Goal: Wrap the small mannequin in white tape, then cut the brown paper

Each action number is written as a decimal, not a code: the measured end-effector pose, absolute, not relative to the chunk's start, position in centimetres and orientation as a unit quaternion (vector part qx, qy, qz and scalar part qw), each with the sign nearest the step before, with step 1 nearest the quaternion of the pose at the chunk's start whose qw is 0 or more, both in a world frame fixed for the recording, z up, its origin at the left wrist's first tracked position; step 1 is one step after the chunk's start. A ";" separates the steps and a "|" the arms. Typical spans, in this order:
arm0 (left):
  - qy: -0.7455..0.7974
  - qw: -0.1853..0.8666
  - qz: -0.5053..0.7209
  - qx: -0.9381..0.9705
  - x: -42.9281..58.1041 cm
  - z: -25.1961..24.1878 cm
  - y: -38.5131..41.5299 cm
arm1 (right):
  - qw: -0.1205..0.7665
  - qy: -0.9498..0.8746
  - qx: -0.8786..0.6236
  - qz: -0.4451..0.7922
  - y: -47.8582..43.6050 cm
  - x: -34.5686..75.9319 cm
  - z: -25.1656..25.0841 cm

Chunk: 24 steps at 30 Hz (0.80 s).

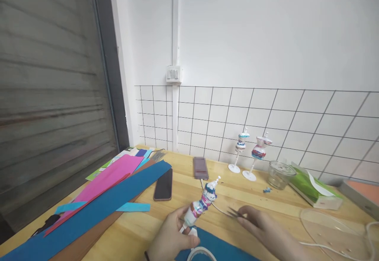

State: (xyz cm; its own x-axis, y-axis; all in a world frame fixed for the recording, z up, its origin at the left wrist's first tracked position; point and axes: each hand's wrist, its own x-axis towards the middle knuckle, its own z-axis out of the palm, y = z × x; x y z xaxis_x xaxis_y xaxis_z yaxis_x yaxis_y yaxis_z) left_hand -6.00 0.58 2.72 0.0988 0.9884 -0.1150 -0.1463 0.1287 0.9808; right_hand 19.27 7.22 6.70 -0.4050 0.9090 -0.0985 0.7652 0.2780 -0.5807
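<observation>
My left hand (170,235) is closed round the lower part of a small mannequin figure (201,203) wrapped in blue, pink and white paper strips, tilted up to the right. My right hand (260,223) pinches thin metal tweezers (233,213), their tips pointing left toward the figure. A blue paper sheet (219,247) lies under both hands, with a white ring-shaped base (201,254) at its near edge.
Two finished paper-dressed figures on stands (237,150) (257,154) are by the tiled wall. Long blue and pink paper strips (103,198) lie at left, a phone (164,184) beside them. A glass cup (280,174), a green tissue pack (314,188) and a clear plastic plate (331,223) are at right.
</observation>
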 end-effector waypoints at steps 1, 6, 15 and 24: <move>0.461 0.592 0.482 0.452 -6.0 2.6 0.6 | 0.123 -0.775 -0.565 0.256 8.4 20.6 5.7; 0.481 0.594 0.474 0.436 -5.6 2.6 0.4 | 0.121 -0.773 -0.609 0.131 13.1 25.2 1.9; 0.506 0.568 0.469 0.449 -5.4 3.4 0.5 | 0.114 -0.798 -0.590 0.046 16.3 24.7 0.0; 0.462 0.563 0.505 0.463 -5.8 2.1 1.1 | 0.121 -0.839 -0.489 0.207 5.5 16.1 2.4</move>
State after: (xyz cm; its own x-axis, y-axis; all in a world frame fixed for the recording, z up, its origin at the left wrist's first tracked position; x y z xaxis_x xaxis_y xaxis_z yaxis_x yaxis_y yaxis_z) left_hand -5.79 1.14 2.09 0.0634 0.9966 -0.0524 -0.1416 0.0610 0.9880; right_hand 16.15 5.50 2.38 -0.4925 0.8703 -0.0001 0.7706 0.4360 -0.4647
